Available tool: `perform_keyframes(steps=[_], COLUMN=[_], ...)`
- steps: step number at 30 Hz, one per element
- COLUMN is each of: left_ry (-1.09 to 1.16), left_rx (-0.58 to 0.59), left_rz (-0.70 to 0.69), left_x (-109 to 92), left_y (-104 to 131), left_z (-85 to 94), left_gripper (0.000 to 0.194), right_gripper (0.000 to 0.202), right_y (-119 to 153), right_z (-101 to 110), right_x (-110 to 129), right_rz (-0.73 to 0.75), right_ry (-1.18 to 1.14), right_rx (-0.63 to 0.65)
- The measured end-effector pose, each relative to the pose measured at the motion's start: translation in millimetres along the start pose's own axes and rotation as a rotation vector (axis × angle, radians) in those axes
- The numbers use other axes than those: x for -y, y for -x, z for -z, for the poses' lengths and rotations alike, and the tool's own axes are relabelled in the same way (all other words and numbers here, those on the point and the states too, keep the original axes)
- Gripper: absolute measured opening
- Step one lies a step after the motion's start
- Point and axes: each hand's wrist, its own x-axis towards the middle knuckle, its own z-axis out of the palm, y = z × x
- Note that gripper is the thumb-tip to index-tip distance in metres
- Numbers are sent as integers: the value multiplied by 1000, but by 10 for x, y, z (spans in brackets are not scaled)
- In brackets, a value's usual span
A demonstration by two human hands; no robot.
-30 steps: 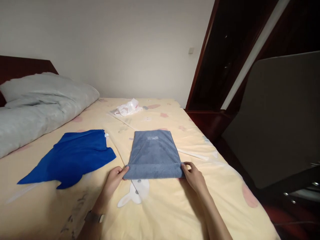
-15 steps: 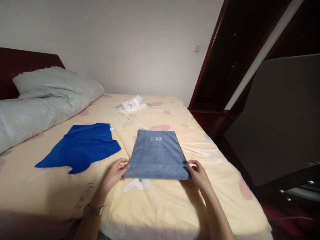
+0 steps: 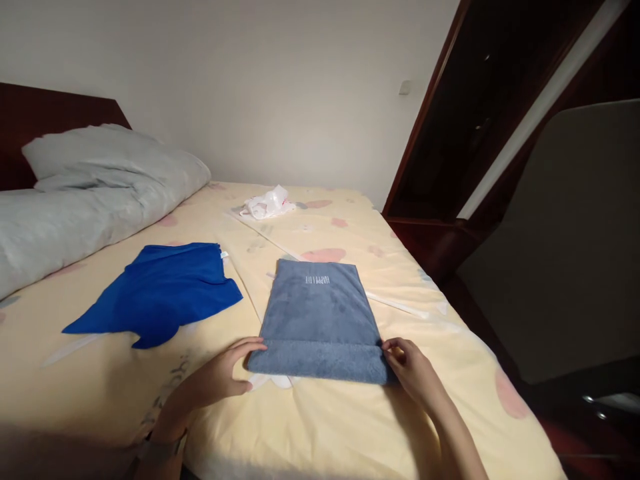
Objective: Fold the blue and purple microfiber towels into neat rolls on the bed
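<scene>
A grey-blue towel [image 3: 320, 313] with white lettering lies flat on the bed, its near end folded over into a band. Beside its left edge is my left hand [image 3: 227, 373], thumb and fingers apart, the fingertips touching the towel at the top of the band. My right hand [image 3: 410, 367] pinches the right edge of that band between thumb and forefinger. To the left, a bright blue cloth [image 3: 165, 290] with a small white tag is spread out unevenly, touched by neither hand.
The bed [image 3: 310, 433] has a pale yellow patterned sheet. A crumpled white plastic bag [image 3: 269, 203] sits toward the far edge. A grey quilt [image 3: 110, 173] is heaped at the left by a dark headboard [image 3: 55, 120]. Dark wooden furniture [image 3: 440, 133] stands at the right.
My left hand has let go of the towel's left edge and spread its fingers. My right hand stays at the right edge. The folded band looks deeper, and the view has shifted slightly.
</scene>
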Motion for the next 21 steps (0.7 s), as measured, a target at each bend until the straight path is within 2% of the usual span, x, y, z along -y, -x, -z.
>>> perform_keyframes(steps=[3, 6, 7, 9, 11, 16, 19, 21], left_ry=[18, 118, 151, 195, 199, 73, 51, 41], left_rx=[-66, -115, -119, -136, -164, -249, -375, -410], left_rz=[29, 66, 76, 85, 77, 118, 178, 192], left_x=[8, -7, -18, -38, -44, 5, 47, 75], left_y=[-32, -74, -80, -82, -84, -175, -275, -336], left_z=[-46, -97, -105, -110, -117, -223, -328, -386], left_gripper=[56, 40, 37, 32, 28, 27, 31, 31], right_gripper=[20, 16, 18, 33, 46, 34, 40, 44], right_y=[56, 157, 190, 236, 246, 138, 29, -48], right_z=[40, 119, 140, 161, 151, 59, -15, -70], right_x=[73, 235, 281, 330, 316, 191, 162, 167], right_rz=[108, 273, 312, 344, 320, 131, 19, -37], right_ry=[-26, -114, -136, -147, -134, -239, -305, -282], right_rx=[22, 126, 177, 261, 278, 117, 30, -15])
